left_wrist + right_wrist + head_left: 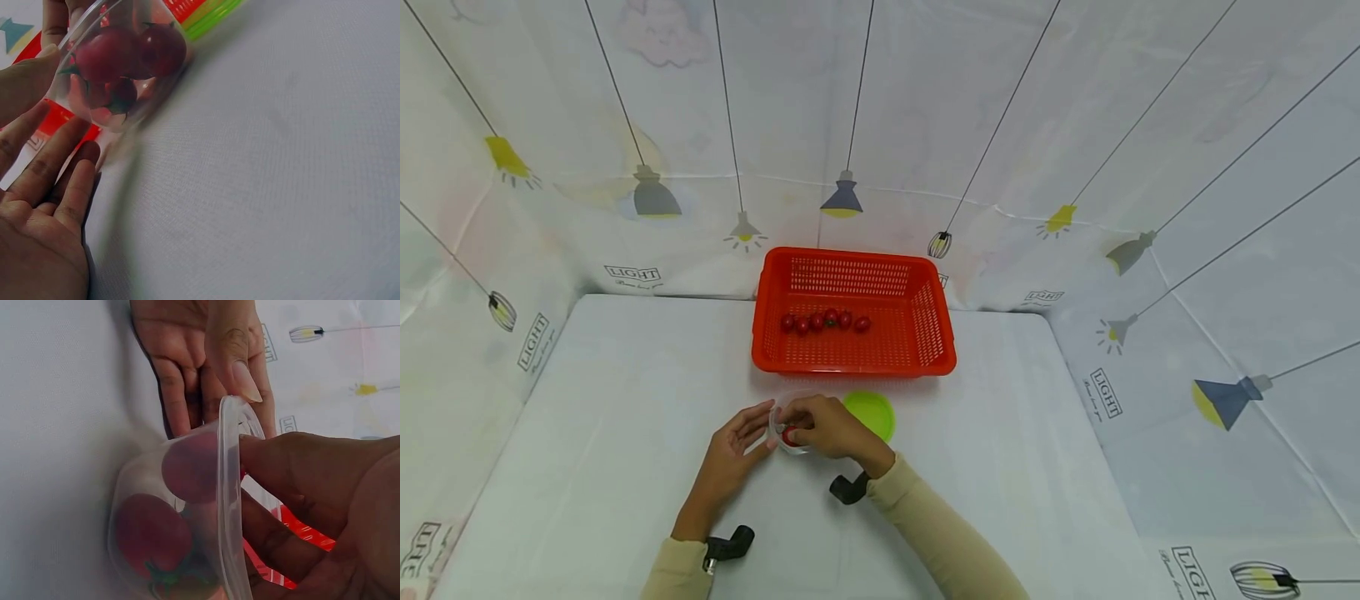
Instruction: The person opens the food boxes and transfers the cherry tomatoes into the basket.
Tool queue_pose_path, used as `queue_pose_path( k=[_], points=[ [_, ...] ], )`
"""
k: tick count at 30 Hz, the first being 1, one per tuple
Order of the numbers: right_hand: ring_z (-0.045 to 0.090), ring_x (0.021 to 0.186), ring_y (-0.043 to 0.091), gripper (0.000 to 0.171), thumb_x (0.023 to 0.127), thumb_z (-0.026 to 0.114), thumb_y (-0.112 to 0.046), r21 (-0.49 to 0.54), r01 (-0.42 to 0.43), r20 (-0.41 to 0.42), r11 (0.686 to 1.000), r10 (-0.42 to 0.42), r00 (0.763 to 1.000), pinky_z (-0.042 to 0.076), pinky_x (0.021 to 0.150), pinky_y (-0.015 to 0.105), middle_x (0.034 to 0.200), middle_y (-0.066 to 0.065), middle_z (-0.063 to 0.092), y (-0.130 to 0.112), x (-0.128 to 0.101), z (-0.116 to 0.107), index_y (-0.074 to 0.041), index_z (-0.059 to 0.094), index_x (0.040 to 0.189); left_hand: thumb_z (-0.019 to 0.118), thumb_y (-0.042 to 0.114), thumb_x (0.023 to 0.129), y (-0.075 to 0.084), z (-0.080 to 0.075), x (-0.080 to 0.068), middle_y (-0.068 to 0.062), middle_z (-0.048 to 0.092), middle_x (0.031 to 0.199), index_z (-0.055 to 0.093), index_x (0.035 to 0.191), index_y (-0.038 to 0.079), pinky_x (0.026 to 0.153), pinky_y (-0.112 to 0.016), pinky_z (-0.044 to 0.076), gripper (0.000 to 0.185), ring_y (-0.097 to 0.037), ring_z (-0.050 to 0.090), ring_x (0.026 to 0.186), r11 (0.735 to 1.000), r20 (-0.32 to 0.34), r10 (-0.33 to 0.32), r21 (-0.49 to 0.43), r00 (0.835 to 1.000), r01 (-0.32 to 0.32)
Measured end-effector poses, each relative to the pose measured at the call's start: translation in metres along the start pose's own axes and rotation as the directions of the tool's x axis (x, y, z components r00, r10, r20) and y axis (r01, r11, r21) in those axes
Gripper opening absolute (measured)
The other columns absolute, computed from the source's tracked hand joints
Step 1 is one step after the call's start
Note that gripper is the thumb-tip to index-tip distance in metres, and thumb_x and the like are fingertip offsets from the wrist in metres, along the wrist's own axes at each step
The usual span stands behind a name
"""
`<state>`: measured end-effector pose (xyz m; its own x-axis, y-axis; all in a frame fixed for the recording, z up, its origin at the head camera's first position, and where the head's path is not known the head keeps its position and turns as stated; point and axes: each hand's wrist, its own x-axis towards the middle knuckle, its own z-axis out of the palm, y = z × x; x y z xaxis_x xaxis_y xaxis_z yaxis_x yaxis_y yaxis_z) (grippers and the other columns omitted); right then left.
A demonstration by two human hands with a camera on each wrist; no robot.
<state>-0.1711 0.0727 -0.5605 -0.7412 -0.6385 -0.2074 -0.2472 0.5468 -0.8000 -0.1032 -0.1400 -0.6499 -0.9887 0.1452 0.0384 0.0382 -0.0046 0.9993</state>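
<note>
Near edge of the white table (587, 400): a clear plastic cup (790, 427) is steadied between both hands. The left hand (730, 454) is laid against its left side, fingers straight and close together, thumb touching the rim. The right hand (827, 427) is curled over the mouth, fingertips inside the rim; whether a tomato is pinched cannot be told. Several cherry tomatoes (128, 56) are already seen in the cup. Just right of it a green lid (871, 412) lies flat, not yet fitted. Farther off, five tomatoes (823, 321) are left in a row in the red basket (940, 333). Transfer is judged partly done; roughly half remains.
</note>
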Motion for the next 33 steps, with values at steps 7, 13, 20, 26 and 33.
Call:
queue_pose_path(
  k=[7, 13, 20, 26, 33],
  points=[
    [0.070, 0.096, 0.008, 0.022, 0.097, 0.076, -0.006, 0.069, -0.011, -0.023, 0.998, 0.013, 1.000, 0.058, 0.082, 0.017, 0.113, 0.007, 0.079, -0.002, -0.001, 0.000, -0.009, 0.077, 0.119, 0.077, 0.010, 0.098, 0.001, 0.001, 0.001, -0.017, 0.055, 0.157, 0.052, 0.155, 0.009, 0.114, -0.016, 0.049, 0.062, -0.006, 0.059, 0.136, 1.000, 0.001, 0.016, 0.009, 1.000, -0.016],
    [0.070, 0.096, 0.011, 0.018, 0.102, 0.071, -0.011, 0.107, 0.036, -0.077, 0.994, -0.028, 0.997, 0.059, 0.085, 0.019, 0.112, 0.002, 0.079, -0.002, -0.005, 0.001, -0.011, 0.077, 0.119, 0.077, 0.013, 0.099, 0.000, 0.001, 0.001, -0.015, 0.056, 0.157, 0.052, 0.155, 0.009, 0.115, -0.016, 0.048, 0.062, -0.003, 0.058, 0.137, 1.000, -0.007, 0.010, 0.023, 1.000, -0.010],
    [0.069, 0.094, 0.005, 0.023, 0.099, 0.077, -0.018, 0.106, 0.063, -0.060, 0.992, -0.056, 0.997, 0.059, 0.084, 0.018, 0.114, -0.003, 0.079, 0.007, -0.008, 0.000, -0.015, 0.078, 0.121, 0.077, 0.011, 0.098, 0.002, 0.001, 0.000, -0.015, 0.055, 0.158, 0.052, 0.155, 0.011, 0.115, -0.018, 0.049, 0.062, -0.005, 0.059, 0.137, 1.000, 0.000, 0.010, 0.007, 1.000, -0.010],
    [0.068, 0.101, 0.005, 0.035, 0.092, 0.084, -0.014, 0.091, 0.083, -0.013, 0.992, -0.082, 0.997, 0.062, 0.092, 0.024, 0.125, -0.003, 0.077, 0.010, -0.014, -0.006, -0.015, 0.077, 0.127, 0.077, 0.012, 0.099, 0.002, 0.001, 0.000, -0.017, 0.055, 0.158, 0.051, 0.155, 0.009, 0.114, -0.015, 0.048, 0.062, -0.007, 0.060, 0.136, 1.000, 0.001, 0.007, 0.019, 1.000, -0.007],
    [0.073, 0.101, 0.010, 0.037, 0.089, 0.086, -0.008, 0.082, 0.102, -0.103, 0.991, -0.094, 0.990, 0.066, 0.092, 0.035, 0.121, 0.001, 0.078, 0.011, -0.019, -0.003, -0.012, 0.078, 0.126, 0.077, 0.012, 0.099, 0.002, 0.001, 0.000, -0.018, 0.055, 0.158, 0.052, 0.155, 0.008, 0.115, -0.017, 0.048, 0.061, -0.006, 0.059, 0.136, 0.999, -0.005, 0.016, 0.032, 1.000, -0.016]
  ],
)
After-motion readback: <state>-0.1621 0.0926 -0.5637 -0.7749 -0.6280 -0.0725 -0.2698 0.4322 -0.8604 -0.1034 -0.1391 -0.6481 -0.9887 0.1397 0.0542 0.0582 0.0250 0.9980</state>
